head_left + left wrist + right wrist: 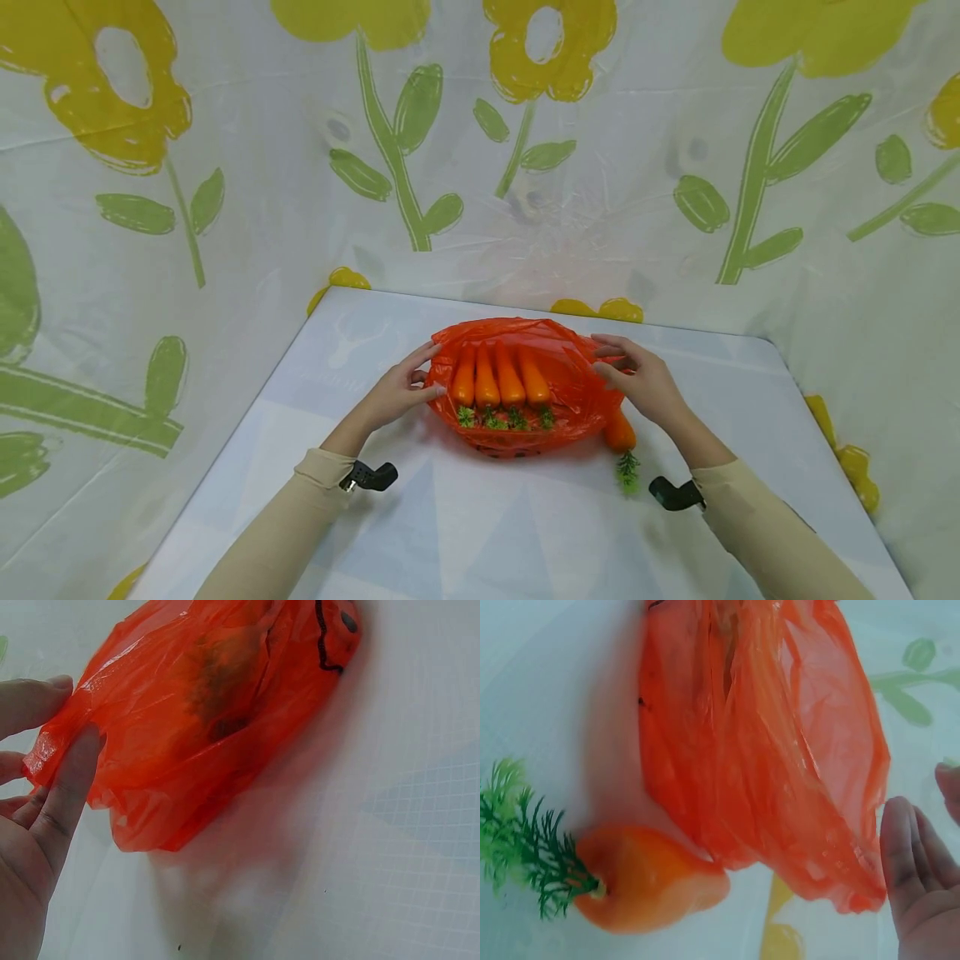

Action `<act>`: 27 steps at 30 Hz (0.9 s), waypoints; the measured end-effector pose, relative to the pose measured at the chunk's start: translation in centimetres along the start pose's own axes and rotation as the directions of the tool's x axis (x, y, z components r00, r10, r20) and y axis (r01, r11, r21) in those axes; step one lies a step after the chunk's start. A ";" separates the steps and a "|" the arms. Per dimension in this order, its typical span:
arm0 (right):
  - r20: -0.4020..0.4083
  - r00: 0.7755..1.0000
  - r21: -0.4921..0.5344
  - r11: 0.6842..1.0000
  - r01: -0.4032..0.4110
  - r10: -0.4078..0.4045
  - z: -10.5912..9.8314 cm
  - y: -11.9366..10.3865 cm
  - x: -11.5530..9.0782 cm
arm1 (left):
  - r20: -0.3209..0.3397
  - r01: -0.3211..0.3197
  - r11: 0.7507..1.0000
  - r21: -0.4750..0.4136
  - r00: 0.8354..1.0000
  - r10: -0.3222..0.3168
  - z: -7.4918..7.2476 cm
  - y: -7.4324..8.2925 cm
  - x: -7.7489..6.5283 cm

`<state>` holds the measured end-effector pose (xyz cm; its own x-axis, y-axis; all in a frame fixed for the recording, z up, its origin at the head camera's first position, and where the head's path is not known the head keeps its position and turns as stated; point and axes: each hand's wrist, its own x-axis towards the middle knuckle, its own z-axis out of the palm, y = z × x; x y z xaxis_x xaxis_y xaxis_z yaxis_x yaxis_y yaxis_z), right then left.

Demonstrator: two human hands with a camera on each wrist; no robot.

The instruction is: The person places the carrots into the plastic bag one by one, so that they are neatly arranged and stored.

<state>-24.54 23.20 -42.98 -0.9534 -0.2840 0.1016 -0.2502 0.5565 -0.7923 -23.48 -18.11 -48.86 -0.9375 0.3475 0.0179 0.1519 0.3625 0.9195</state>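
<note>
A thin red plastic bag [581, 371] sits on the table, its mouth spread wide. Several orange carrots [510, 385] with short green tops lie side by side in it. At the bag's left edge, my left hand [393, 390] pinches the plastic between thumb and fingers, plain in the left wrist view. On the other side, my right hand [647, 383] has its fingers nearly straight against the bag's rim, the thumb apart from them in the right wrist view. One more carrot [649, 881], with a green leafy top, lies outside the bag, below the right hand.
The pale table [480, 517] bears light blue triangle shapes. A white cloth [600, 242] printed with yellow flowers hangs behind and at both sides of it. A dark wrist mount [371, 476] sticks out from the left sleeve, and another [675, 494] from the right.
</note>
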 end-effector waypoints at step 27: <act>-0.143 0.983 0.000 0.993 -0.120 0.119 -2.6 3.0 -3.1 | -0.001 0.003 1.000 -0.009 1.000 -0.003 0.0 -0.3 0.0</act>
<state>-22.71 27.74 -44.11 -0.9906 -0.1012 0.0919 -0.1340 0.5869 -0.7985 -23.54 -18.20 -49.19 -0.9383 0.3454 0.0155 0.1460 0.3554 0.9233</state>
